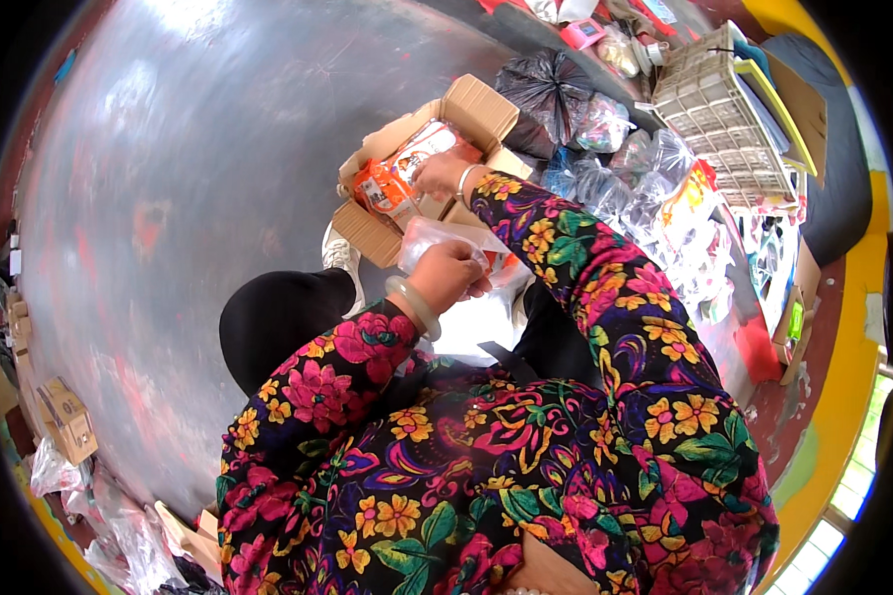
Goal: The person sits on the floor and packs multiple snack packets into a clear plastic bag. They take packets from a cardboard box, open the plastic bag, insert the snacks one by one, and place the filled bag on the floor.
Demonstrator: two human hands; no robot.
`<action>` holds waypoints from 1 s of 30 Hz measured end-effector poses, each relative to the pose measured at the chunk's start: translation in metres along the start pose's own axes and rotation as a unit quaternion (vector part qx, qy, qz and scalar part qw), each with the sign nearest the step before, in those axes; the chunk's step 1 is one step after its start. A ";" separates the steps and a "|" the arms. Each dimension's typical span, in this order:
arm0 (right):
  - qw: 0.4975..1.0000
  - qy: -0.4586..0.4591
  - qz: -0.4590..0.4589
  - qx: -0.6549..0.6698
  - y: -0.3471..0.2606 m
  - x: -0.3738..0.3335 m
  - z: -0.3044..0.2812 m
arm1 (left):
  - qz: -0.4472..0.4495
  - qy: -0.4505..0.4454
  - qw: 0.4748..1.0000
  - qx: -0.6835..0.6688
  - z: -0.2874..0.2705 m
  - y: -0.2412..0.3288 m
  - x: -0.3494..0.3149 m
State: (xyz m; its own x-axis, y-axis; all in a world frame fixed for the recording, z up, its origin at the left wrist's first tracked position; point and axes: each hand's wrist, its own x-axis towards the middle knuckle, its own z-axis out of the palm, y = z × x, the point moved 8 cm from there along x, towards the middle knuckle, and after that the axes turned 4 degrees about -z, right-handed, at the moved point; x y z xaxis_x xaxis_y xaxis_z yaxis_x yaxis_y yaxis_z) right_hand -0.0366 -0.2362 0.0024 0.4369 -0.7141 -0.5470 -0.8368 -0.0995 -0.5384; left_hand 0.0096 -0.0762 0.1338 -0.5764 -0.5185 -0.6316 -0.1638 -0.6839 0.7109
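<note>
My left hand (446, 277), with a pale bangle at the wrist, is closed on a clear plastic bag (429, 236) just in front of the box. Over the open cardboard box (361, 227) reaches my right hand (445, 175), its fingers curled at the edge of an orange printed packet (385, 188). Their tips are partly hidden against it. More orange and white packets (430, 142) lie in the box behind that hand. Below my left hand, a white sheet-like thing (474, 325) shows between my legs.
A black garbage bag (546, 94) and several filled clear bags (655, 174) crowd the right of the box. Beyond them stands a pale plastic crate (716, 111). Grey floor (169, 258) stretches to the left, with a small carton (66, 420) near the far-left edge.
</note>
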 end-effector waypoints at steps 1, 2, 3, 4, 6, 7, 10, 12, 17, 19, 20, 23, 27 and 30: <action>0.997 -0.010 -0.018 -0.072 0.001 0.008 0.013 | -0.010 0.002 1.000 0.002 0.000 -0.001 -0.001; 0.997 -0.014 0.001 -0.071 0.009 0.015 0.024 | -0.016 0.000 1.000 -0.004 0.000 -0.001 -0.001; 0.997 -0.028 0.016 -0.074 0.014 0.024 0.033 | -0.023 -0.004 1.000 -0.012 0.000 -0.001 -0.002; 0.995 -0.044 0.047 -0.078 0.026 0.022 0.044 | -0.029 -0.009 0.999 -0.019 0.000 -0.003 -0.001; 0.987 -0.090 0.095 -0.094 0.045 0.031 0.064 | -0.026 -0.008 0.999 -0.043 -0.003 -0.006 0.002; 0.993 -0.049 0.101 -0.045 0.059 0.034 0.067 | -0.023 0.001 0.998 -0.057 -0.003 -0.004 0.002; 0.979 0.021 0.203 0.028 0.093 0.036 0.075 | -0.026 0.006 0.997 -0.069 -0.003 -0.001 0.001; 0.976 0.030 0.215 -0.005 0.092 0.038 0.077 | -0.032 0.000 0.997 -0.066 -0.004 -0.003 0.002; 0.971 -0.010 0.233 0.057 0.083 0.025 0.087 | -0.027 -0.017 0.998 -0.060 -0.003 -0.004 0.005; 0.972 -0.043 0.230 0.023 0.065 0.023 0.087 | -0.027 -0.011 0.997 -0.066 -0.006 -0.004 0.005; 0.974 -0.057 0.216 -0.025 0.049 0.020 0.083 | -0.027 -0.006 0.997 -0.070 -0.008 -0.005 0.004; 0.973 -0.057 0.223 -0.005 0.053 0.013 0.081 | -0.037 -0.001 0.996 -0.083 -0.007 -0.006 0.004; 0.967 -0.143 0.175 -0.119 0.044 0.013 0.085 | -0.029 -0.025 0.996 -0.086 -0.004 -0.011 0.009; 0.969 -0.152 0.181 -0.069 0.053 0.016 0.089 | -0.026 -0.027 0.994 -0.103 -0.003 -0.011 0.009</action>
State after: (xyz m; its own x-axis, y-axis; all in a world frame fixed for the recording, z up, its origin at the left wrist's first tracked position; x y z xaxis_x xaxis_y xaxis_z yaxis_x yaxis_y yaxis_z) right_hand -0.0443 -0.1913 -0.0925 0.1652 -0.4848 -0.8589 -0.9805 0.0129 -0.1959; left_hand 0.0086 -0.0747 0.1195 -0.6143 -0.4548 -0.6449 -0.0307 -0.8028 0.5954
